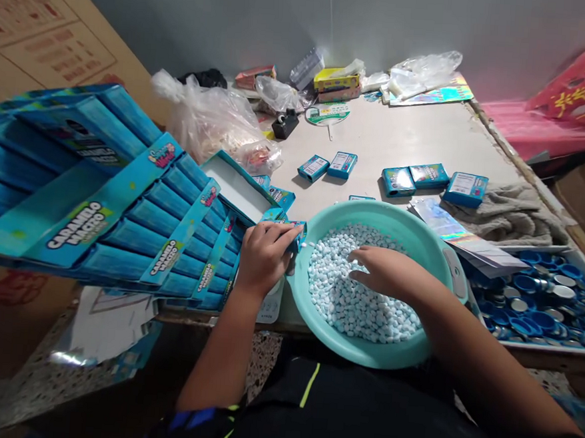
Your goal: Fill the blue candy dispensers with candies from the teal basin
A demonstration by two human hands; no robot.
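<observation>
My left hand (pixel 266 254) is closed around a small blue candy box (pixel 299 231) at the left rim of a turquoise basin (pixel 315 331). A few pale candies lie by the box's end. Small white and light-blue candies (pixel 360 317) fill the bottom of the basin. Over them, inside the basin, is my right hand (pixel 376 270), its thumb and fingers apart with nothing visible between them. Beside my left hand stand stacked display trays (pixel 120 240) packed with blue boxes. An open tray (pixel 242 189) with a white inside lies behind that hand.
Several loose blue boxes (pixel 398 182) lie on the table (pixel 373 131). At right are a grey cloth (pixel 510 214), folded shiny card (pixel 466 238) and a bin of blue lids (pixel 542 303). Plastic bags (pixel 209 116) and a tape dispenser (pixel 285 123) sit farther back. A carton (pixel 69 36) stands left.
</observation>
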